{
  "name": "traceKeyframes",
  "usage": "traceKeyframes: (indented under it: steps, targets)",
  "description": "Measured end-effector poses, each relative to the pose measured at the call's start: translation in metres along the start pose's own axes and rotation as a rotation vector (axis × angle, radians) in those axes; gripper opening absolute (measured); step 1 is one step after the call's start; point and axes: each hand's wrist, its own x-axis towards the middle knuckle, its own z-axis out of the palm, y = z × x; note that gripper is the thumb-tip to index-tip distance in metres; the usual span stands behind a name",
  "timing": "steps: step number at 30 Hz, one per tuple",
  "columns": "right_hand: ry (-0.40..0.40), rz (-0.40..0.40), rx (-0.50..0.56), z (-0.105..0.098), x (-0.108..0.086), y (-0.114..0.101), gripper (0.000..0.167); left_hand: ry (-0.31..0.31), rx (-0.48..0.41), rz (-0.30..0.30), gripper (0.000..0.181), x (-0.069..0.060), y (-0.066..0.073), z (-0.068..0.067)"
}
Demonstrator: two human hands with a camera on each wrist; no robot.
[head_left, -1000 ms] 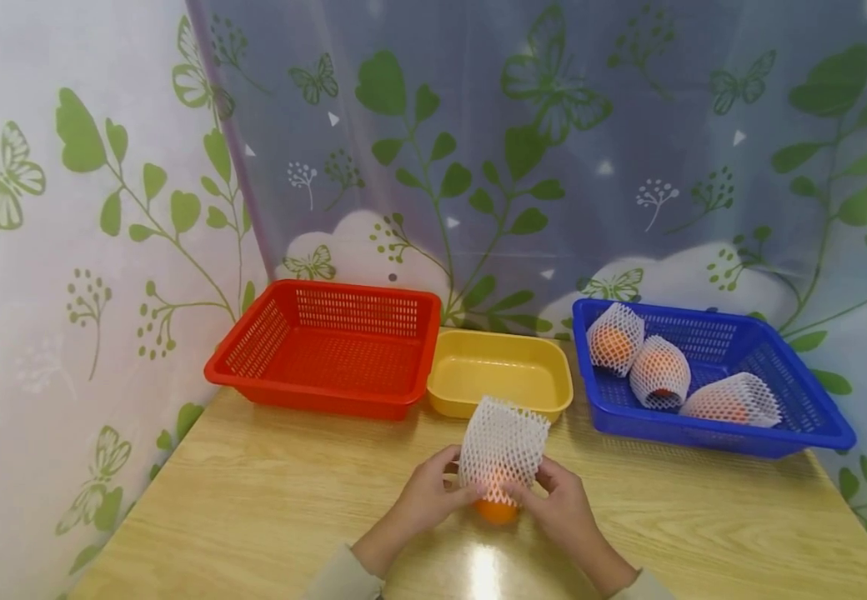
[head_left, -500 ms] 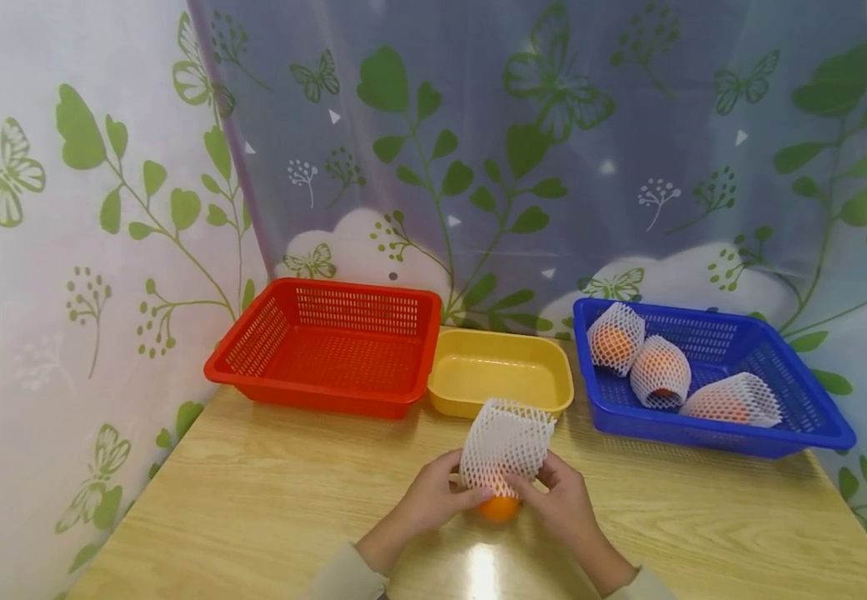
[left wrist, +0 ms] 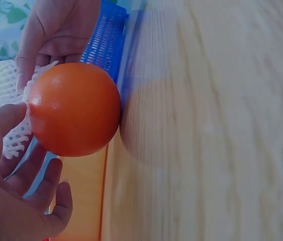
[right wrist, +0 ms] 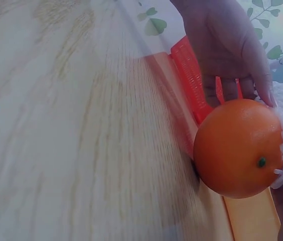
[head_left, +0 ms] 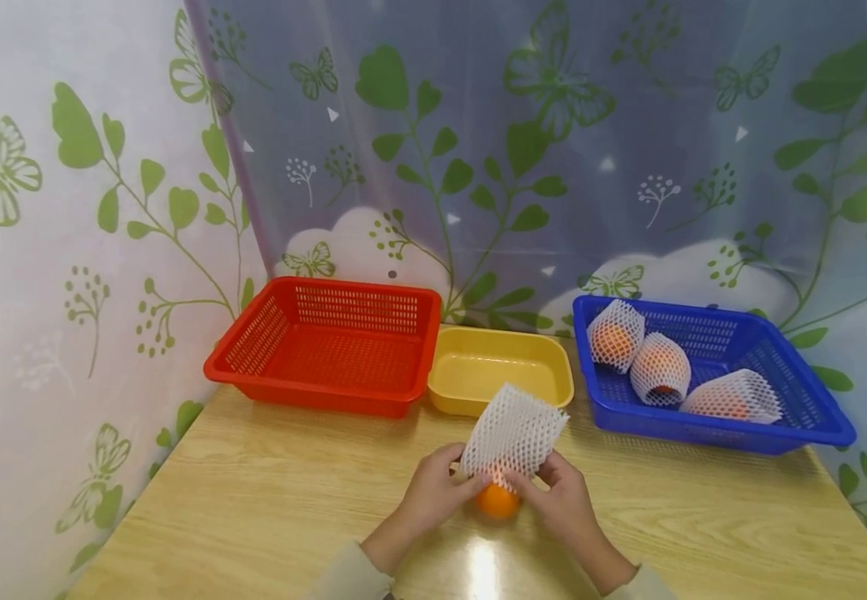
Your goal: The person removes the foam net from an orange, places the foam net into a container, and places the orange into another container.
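Observation:
An orange (head_left: 498, 502) with a small green stem spot sits low between my two hands, its near side bare. A white foam net sleeve (head_left: 518, 427) covers only its far end and stretches away toward the yellow tray. My left hand (head_left: 432, 490) pinches the sleeve's edge on the left, thumb on top. On the right side, my right hand (head_left: 563, 502) grips the same sleeve with its thumb near the rim. In the left wrist view the orange (left wrist: 76, 111) protrudes from the net opening just above the wooden table (left wrist: 211, 125).
A red basket (head_left: 328, 400) stands at the back left, beside a yellow tray (head_left: 497, 333). At the back right, a blue basket (head_left: 711, 433) holds 3 netted fruits (head_left: 660, 367). Patterned curtains (head_left: 433, 167) hang behind and at the left.
The foam sleeve has slid farther off the orange, baring more of it. Its free end has tilted up and to the right. Both hands stay in nearly the same place.

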Motion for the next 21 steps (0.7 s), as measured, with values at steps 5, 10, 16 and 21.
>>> traceKeyframes:
  steps: [5, 10, 16, 21]
  targets:
    - [-0.004, -0.001, -0.008, -0.001, 0.000, 0.000, 0.037, -0.011, -0.005, -0.007, 0.036, 0.001, 0.003, 0.001]
    - [-0.011, -0.004, -0.005, -0.001, 0.001, 0.000, 0.037, -0.051, -0.063, -0.024, 0.041, 0.000, 0.003, 0.003]
    - [-0.010, -0.018, -0.011, -0.002, 0.001, 0.000, 0.035, -0.104, -0.089, -0.011, 0.054, -0.001, 0.003, 0.008]
    - [0.001, -0.029, -0.027, -0.001, 0.002, 0.000, 0.034, -0.100, -0.084, -0.001, 0.064, -0.001, 0.007, 0.012]
